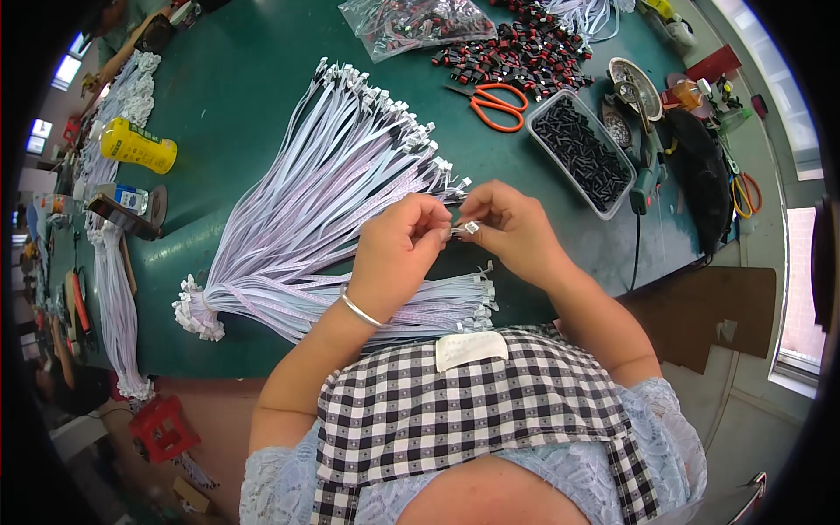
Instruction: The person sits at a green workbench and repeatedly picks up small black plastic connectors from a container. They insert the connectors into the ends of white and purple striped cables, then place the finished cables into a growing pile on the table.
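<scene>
While both hands meet over the near edge of the green table (245, 96), the left hand (398, 245) and right hand (516, 229) pinch one end of a flat white ribbon cable (457, 230) between their fingertips; a small white connector shows at the pinch point.

Progress, judged from the layout: a large fan of cables (332, 184) lies to the left and far side, bundled at its near-left end, connectors at the far tips. A smaller batch (446, 302) lies just near the hands (which pile is finished I cannot tell).

Containers: a clear rectangular tub (584, 153) to the right holds small black parts. A clear bag (407, 24) at the far side holds mixed red-and-black pieces, and more of these lie loose (525, 52) beside it. Orange-handled scissors (492, 103) lie between the loose parts and the fan. A yellow bottle (138, 146) lies far left.
</scene>
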The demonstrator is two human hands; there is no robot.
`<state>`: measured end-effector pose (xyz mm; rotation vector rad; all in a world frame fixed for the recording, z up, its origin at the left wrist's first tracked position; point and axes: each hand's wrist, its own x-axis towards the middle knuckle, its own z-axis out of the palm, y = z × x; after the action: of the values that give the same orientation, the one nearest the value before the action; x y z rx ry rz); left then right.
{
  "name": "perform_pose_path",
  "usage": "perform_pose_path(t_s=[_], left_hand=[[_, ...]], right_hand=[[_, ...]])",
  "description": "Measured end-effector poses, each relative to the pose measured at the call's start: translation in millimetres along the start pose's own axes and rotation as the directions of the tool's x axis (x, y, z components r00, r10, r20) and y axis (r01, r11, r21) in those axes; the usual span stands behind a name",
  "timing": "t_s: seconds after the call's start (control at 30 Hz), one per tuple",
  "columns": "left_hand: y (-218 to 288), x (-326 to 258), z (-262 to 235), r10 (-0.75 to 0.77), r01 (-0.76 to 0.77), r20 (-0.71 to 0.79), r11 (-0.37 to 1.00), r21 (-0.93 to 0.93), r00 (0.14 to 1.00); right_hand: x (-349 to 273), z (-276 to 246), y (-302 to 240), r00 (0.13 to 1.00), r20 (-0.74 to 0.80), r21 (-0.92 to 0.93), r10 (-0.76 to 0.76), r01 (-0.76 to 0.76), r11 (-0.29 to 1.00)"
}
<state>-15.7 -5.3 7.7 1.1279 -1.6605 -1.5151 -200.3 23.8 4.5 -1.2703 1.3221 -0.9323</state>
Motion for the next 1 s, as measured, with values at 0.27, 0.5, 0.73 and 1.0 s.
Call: perform_pose_path(t_s=[0.27,0.5,0.73,1.0], left_hand=[[13.1,-4.2,-19.4,0.393,-0.38,0.131,0.668,0.64,0.91],[4.8,-22.4,-55.1,0.362,-0.462,0.315,0.46,0.758,0.877],[-10.3,-11.7,-71.4,0.458,-0.493,0.31,0.363,0.791,0.833],[-30.5,8.1,-87.8,0.512,-0.484,0.299,0.276,0.83,0.805]], right_hand=[[8.8,-19.4,6.2,0.919,0.096,-0.584,-0.381,0.362,0.727],[-2.7,-22.1,9.9,0.843,0.055,-0.661,-0.535,0.433,0.613],[20.2,16.8,-7.4,0.649,0.47,-0.761,-0.598,0.641,0.097],[69.1,24.3,-7.0,0.627,0.471,-0.783,-0.621,0.621,0.032]])
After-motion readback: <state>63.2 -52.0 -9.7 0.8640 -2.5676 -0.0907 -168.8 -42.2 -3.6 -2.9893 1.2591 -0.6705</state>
